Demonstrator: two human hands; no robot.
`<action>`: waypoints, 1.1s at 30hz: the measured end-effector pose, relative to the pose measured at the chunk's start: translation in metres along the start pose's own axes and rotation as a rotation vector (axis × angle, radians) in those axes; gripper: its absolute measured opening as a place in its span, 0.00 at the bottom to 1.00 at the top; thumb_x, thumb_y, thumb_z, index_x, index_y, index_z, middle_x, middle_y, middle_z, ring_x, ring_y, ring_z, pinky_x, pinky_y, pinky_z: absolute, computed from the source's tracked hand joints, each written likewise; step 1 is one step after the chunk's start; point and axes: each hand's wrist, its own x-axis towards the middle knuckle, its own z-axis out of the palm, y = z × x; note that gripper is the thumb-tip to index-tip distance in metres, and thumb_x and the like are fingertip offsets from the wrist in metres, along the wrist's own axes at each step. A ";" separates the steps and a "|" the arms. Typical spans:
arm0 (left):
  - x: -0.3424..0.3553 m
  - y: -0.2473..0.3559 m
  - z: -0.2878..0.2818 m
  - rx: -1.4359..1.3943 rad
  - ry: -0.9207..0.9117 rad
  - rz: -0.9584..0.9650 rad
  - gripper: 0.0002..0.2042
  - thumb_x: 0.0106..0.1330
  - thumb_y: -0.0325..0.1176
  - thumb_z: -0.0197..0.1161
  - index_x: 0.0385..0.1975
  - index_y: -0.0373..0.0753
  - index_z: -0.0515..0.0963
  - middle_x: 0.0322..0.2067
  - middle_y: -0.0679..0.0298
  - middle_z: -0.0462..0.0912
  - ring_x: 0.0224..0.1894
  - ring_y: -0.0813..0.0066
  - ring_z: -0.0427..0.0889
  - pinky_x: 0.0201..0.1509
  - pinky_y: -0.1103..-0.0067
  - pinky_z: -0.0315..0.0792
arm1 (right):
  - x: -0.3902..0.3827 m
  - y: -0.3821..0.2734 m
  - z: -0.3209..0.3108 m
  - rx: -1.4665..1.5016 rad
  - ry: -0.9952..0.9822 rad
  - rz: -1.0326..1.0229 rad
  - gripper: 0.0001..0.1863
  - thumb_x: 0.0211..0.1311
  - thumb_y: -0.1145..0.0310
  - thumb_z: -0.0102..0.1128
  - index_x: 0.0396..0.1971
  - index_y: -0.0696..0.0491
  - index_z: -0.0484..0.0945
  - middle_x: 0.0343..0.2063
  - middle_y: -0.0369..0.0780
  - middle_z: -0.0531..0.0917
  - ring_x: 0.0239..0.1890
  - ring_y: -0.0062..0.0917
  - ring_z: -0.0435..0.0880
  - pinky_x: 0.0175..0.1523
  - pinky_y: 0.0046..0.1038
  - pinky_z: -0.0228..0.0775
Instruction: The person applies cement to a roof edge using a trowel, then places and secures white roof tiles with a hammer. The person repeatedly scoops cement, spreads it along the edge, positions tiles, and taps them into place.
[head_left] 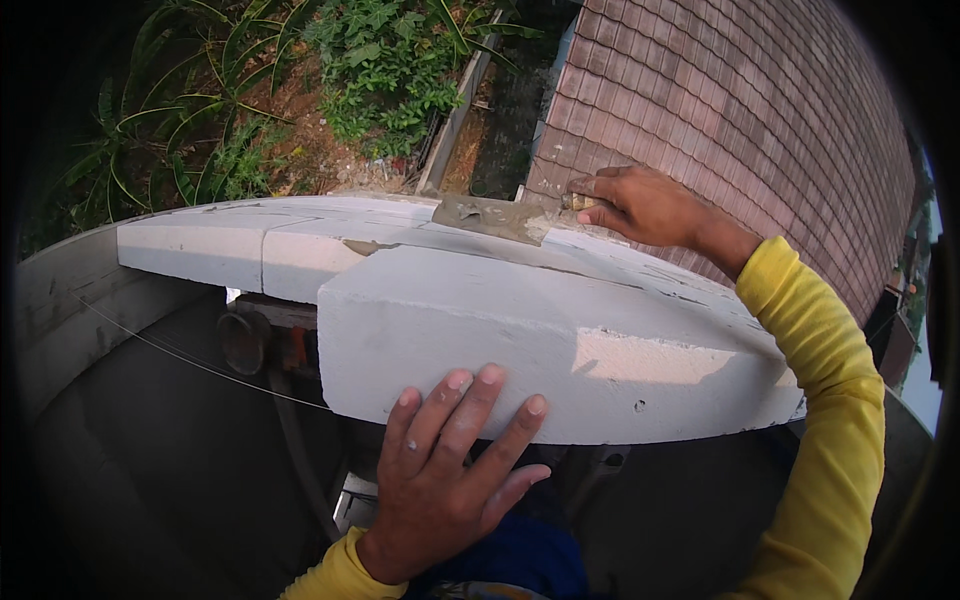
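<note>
Left hand (450, 470), lower centre: fingers spread flat against the near face of the white block (540, 340), gripping nothing. Right hand (640, 205), upper right, clenched round the trowel (495, 217) handle; blade lies on the block's far edge. Tiled roof (740, 100) beyond.

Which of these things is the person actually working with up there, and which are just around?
In use: large white lightweight masonry block, pressed by the left hand; mortar-smeared flat steel trowel, held by the right hand.

Just around: laid white blocks, thin taut string line, brown tiled roof, green plants.
</note>
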 end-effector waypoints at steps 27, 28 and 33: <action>-0.046 0.017 0.079 -0.235 -0.209 0.637 0.23 0.76 0.41 0.66 0.67 0.39 0.76 0.70 0.45 0.71 0.72 0.44 0.68 0.77 0.51 0.61 | -0.382 -0.328 0.301 0.683 1.448 1.569 0.19 0.70 0.65 0.74 0.52 0.59 0.78 0.43 0.36 0.80 0.40 0.18 0.78 0.48 0.24 0.74; -0.042 0.027 0.110 -0.264 -0.335 0.625 0.22 0.75 0.39 0.68 0.65 0.39 0.78 0.69 0.46 0.72 0.70 0.45 0.70 0.76 0.52 0.62 | -0.375 -0.336 0.339 0.854 1.510 1.669 0.18 0.71 0.64 0.73 0.51 0.59 0.78 0.41 0.36 0.80 0.39 0.18 0.77 0.47 0.25 0.73; -0.029 -0.003 0.367 -0.360 -0.835 0.241 0.26 0.70 0.35 0.73 0.66 0.34 0.78 0.58 0.43 0.82 0.61 0.48 0.81 0.69 0.60 0.72 | -0.332 -0.384 0.525 1.247 1.662 2.017 0.17 0.72 0.65 0.72 0.51 0.58 0.77 0.35 0.33 0.80 0.33 0.15 0.75 0.39 0.23 0.70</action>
